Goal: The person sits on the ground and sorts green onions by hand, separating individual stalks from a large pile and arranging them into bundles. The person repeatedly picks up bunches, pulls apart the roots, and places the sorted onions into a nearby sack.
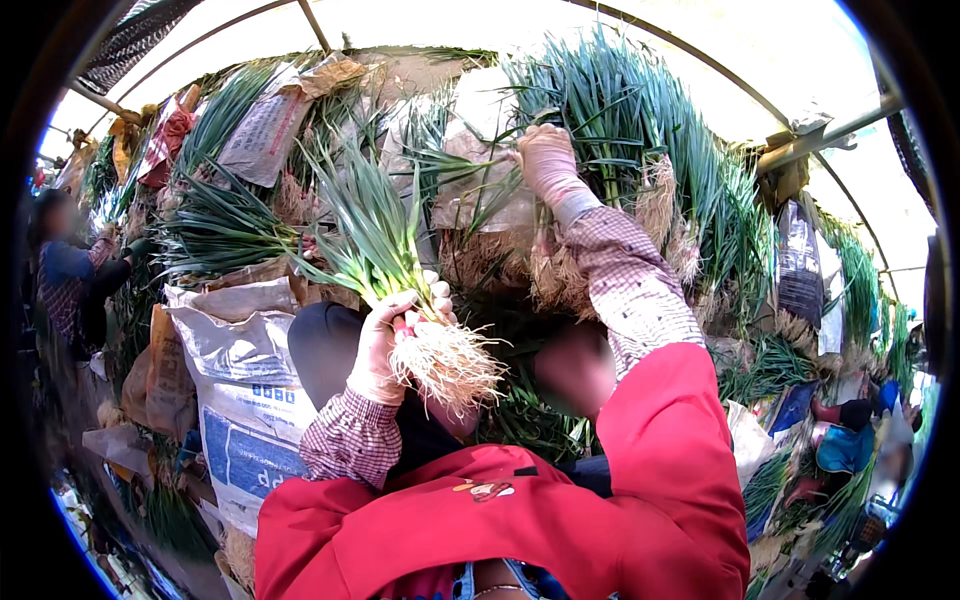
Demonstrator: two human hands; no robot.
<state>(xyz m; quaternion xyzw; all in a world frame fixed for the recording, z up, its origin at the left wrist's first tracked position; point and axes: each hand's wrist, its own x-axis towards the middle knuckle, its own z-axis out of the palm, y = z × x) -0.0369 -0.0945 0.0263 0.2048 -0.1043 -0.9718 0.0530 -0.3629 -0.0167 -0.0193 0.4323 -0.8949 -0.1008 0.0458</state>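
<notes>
My left hand (385, 345), in a pale glove, is closed around a bunch of green onions (372, 230) above my lap. Their leaves fan up and away from me, while the pale, stringy roots (450, 368) hang below my fingers, with reddish stem bases beside the thumb. Farther out and to the right, my gloved right hand (550, 165) is closed on a thin green onion stalk (497, 172) whose leaves reach left from the fingers. That hand is beside a tall stand of green onions (605, 105) with roots facing me.
White printed sacks (245, 390) stand left of my knees. More green onions (225, 230) lie at the far left near a pale sack (265, 135). A person (70, 270) is at the left edge, another (850, 440) at the right. Metal poles (825, 135) cross overhead.
</notes>
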